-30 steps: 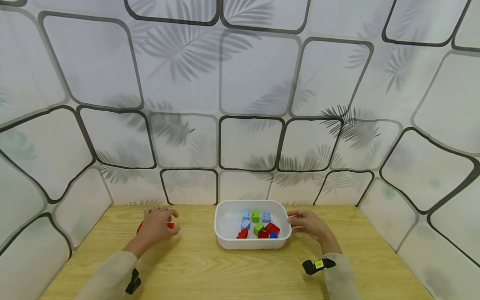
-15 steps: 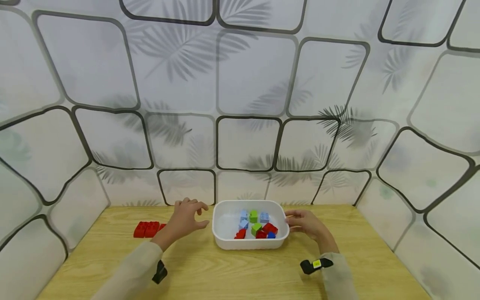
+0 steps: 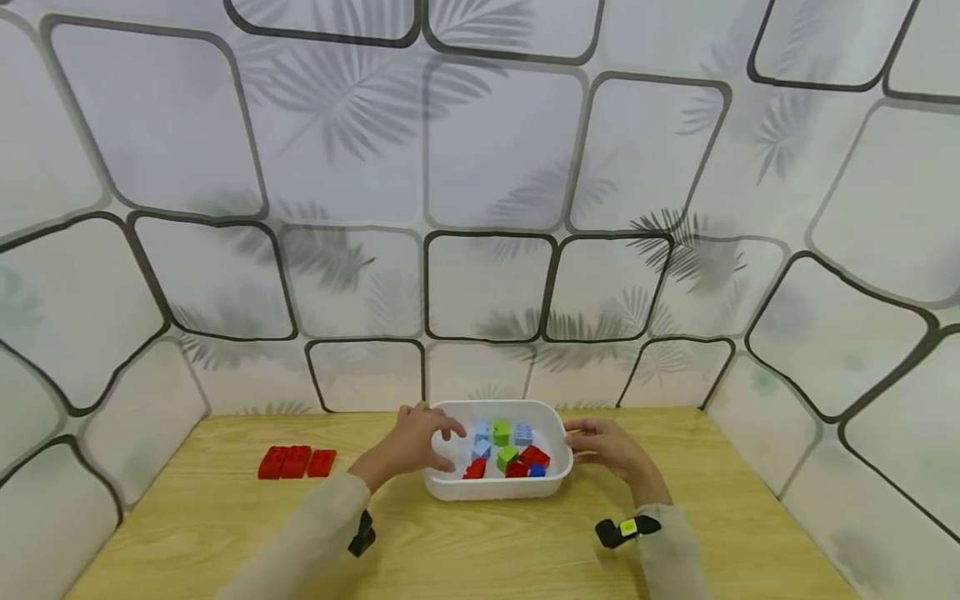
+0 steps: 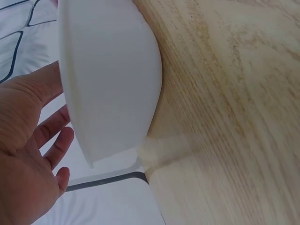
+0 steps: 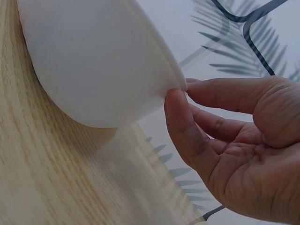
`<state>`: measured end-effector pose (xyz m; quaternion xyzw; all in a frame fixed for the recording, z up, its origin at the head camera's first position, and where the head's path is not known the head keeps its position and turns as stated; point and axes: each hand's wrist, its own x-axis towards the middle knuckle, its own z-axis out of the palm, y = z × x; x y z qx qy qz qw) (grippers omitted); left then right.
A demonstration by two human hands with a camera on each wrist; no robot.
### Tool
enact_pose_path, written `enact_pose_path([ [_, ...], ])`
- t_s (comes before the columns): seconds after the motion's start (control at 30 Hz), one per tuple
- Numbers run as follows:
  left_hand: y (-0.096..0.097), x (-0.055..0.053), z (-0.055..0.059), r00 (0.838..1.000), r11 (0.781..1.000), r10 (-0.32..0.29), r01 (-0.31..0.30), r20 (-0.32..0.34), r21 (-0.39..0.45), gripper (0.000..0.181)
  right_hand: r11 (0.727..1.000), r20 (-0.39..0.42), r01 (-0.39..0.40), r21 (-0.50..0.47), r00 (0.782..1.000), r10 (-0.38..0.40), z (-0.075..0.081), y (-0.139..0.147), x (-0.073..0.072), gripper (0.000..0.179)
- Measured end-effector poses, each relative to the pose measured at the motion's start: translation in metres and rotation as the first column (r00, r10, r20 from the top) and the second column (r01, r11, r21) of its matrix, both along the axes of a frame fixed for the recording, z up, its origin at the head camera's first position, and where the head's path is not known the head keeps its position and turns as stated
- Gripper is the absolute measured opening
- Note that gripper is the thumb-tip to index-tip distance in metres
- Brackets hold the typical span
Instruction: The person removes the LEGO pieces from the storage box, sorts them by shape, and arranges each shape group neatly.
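A white plastic bin (image 3: 495, 490) stands on the table, with light blue toy bricks (image 3: 523, 434), green bricks (image 3: 507, 457), red bricks (image 3: 534, 456) and a dark blue brick (image 3: 537, 471) inside. My right hand (image 3: 611, 450) pinches the bin's right rim between thumb and fingers, as the right wrist view shows. Over the left end of the bin is my left hand (image 3: 411, 442), thumb and fingers spread apart with nothing between them. In the left wrist view that hand (image 4: 28, 136) reaches past the rim, and its fingertips are partly hidden behind the bin's wall (image 4: 108, 79).
Three red bricks (image 3: 296, 462) lie side by side on the wooden table (image 3: 480, 550) at the left. A patterned white curtain (image 3: 495, 283) encloses the table's back and sides. A black wrist strap (image 3: 627, 530) sits on the right sleeve.
My left hand has left the red bricks at the left, uncovering all three, and moved right to the bin. My right hand has stayed at the bin's rim.
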<state>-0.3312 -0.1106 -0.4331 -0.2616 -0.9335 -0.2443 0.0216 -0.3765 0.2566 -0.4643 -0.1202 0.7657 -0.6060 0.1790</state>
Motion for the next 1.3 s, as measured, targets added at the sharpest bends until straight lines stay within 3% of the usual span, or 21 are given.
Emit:
enact_pose_path([
  [0.13, 0.006, -0.002, -0.005, 0.999, 0.998, -0.039, 0.04, 0.012, -0.047, 0.043, 1.0, 0.005, 0.004, 0.0, 1.0, -0.004, 0.0, -0.002, 0.002, 0.048],
  [0.3, 0.013, -0.005, -0.011, 0.996, 0.992, -0.084, 0.081, -0.021, -0.097, 0.035, 1.0, 0.012, 0.012, -0.005, 1.0, -0.012, 0.001, -0.002, 0.003, 0.047],
  [0.77, 0.026, -0.009, -0.019, 0.994, 0.99, -0.104, 0.099, -0.045, -0.098, 0.025, 1.0, 0.011, -0.005, -0.015, 1.0, 0.006, 0.003, -0.003, 0.004, 0.05],
  [1.3, 0.045, -0.018, -0.018, 0.995, 0.981, -0.081, 0.069, -0.062, -0.18, 0.04, 1.0, 0.013, 0.002, -0.006, 1.0, -0.002, 0.002, -0.002, 0.003, 0.049],
])
